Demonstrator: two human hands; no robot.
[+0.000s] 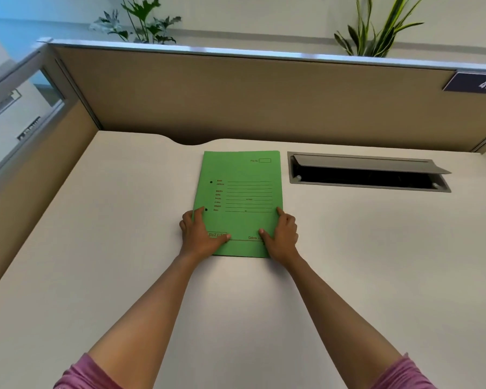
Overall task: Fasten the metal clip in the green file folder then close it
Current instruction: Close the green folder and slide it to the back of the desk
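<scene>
Green folder (240, 203) shut flat on desk (96, 248).
Left hand (201, 234), right hand (281, 234) spread, pressing its near corners; looks finished, next: let go.

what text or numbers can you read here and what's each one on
"473": white digits on the dark blue plate on the tan partition wall.
"File No.": beside a small box at the top of the closed green file folder.
"Cobra": near the folder's bottom edge.
Form-line labels and the boxed logo under the left hand: too blurred to read.
</scene>
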